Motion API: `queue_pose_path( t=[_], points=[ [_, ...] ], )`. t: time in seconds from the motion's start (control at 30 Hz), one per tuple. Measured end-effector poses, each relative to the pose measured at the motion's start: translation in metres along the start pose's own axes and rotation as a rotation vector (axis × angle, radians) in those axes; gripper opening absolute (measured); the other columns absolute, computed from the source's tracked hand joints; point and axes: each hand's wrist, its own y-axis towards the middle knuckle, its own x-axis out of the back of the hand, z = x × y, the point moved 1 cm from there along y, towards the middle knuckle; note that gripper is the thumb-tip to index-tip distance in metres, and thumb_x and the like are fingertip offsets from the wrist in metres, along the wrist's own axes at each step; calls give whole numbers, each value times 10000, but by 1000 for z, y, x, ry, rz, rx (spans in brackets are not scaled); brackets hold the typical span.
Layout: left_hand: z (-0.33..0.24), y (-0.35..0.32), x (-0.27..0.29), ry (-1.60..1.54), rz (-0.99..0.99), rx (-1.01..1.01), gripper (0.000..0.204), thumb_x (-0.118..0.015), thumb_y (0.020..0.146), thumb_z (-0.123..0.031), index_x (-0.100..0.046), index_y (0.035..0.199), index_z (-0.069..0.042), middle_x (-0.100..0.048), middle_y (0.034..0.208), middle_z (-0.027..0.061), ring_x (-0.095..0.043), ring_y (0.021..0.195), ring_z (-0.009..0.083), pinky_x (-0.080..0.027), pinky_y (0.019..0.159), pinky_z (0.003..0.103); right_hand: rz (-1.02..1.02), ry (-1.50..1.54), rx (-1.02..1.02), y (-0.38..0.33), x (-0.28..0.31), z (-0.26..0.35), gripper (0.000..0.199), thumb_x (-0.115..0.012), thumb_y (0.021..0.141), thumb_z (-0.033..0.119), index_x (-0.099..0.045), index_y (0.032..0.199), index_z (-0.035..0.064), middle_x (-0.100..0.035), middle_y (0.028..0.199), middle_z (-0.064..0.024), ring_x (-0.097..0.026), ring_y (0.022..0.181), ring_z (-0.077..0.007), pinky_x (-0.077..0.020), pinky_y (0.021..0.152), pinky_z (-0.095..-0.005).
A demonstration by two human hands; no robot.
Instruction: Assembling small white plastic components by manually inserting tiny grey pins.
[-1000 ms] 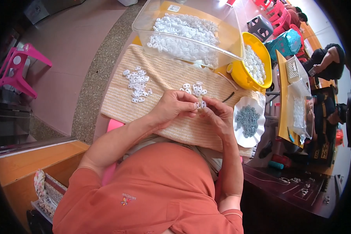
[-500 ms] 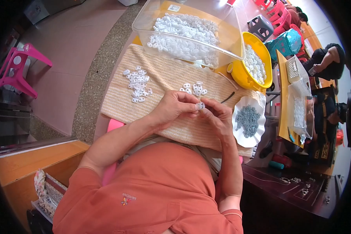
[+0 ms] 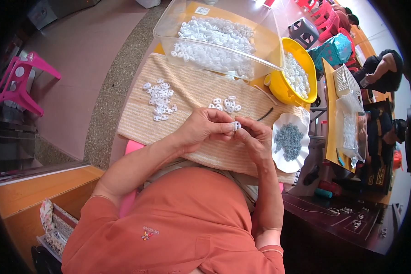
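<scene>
Between my two hands, above the towel, is a small white plastic piece with holes (image 3: 235, 125). My left hand (image 3: 204, 127) pinches it from the left with thumb and forefinger. From the right, the fingertips of my right hand (image 3: 255, 135) close on the same piece; whether they also hold a smaller part cannot be made out. Beyond my hands lies a small cluster of white two-holed pieces (image 3: 231, 105). Farther left on the towel is a larger loose pile of similar pieces (image 3: 160, 98). A white scalloped dish (image 3: 301, 157) of small grey-blue parts (image 3: 288, 141) sits right of my right hand.
A clear plastic bin (image 3: 169, 48) of white pieces stands at the far side, beside a yellow basin (image 3: 278, 86) holding more. The striped beige towel (image 3: 137, 121) carries a thin dark strip (image 3: 265, 114). Pink stool (image 3: 25, 84) at left; other people at right.
Both hands stay together at nearly the same spot. The white piece has turned slightly between my fingertips, and more of it shows.
</scene>
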Motion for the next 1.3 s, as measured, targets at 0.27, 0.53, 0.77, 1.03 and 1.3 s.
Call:
queue_pose_path(
  t=[0.27,0.53,0.77,1.03,1.3],
  points=[
    [-3,-3,-4,-88,54,47,143,-693,864,-91,-642,984,-32,-672,900,72,-662,813,142,-580,745,267,11,70,30,-1,0,-1,315,-671,865,22,-606,1167,-43,-673,1049,-106,-664,902,-173,-548,798,-271],
    [-5,-4,-8,-99,142,33,102,-681,880,-123,-611,900,-52,-662,898,43,-655,843,134,-571,787,281,91,11,150,1,2,-1,274,-668,867,29,-626,1130,-37,-614,955,-61,-626,881,-142,-513,790,-237],
    [-4,-6,-10,-60,180,17,122,-694,874,-130,-607,884,-44,-657,879,42,-651,817,125,-564,760,270,81,26,170,-4,-7,10,247,-675,853,16,-647,1093,-34,-591,897,-40,-581,814,-112,-464,722,-208],
    [0,-8,-11,1,238,-24,137,-698,872,-126,-602,861,-29,-657,862,60,-650,790,128,-570,719,273,80,15,98,-13,-13,22,231,-717,827,41,-659,1042,-20,-566,875,-12,-530,782,-72,-423,668,-192],
    [-5,-4,-16,-47,-25,39,127,-688,879,-124,-619,894,-19,-652,870,58,-643,798,121,-561,727,261,-62,-279,-70,1,20,45,89,-670,852,19,-628,924,-12,-647,817,-45,-632,730,-115,-532,710,-255]
  ],
)
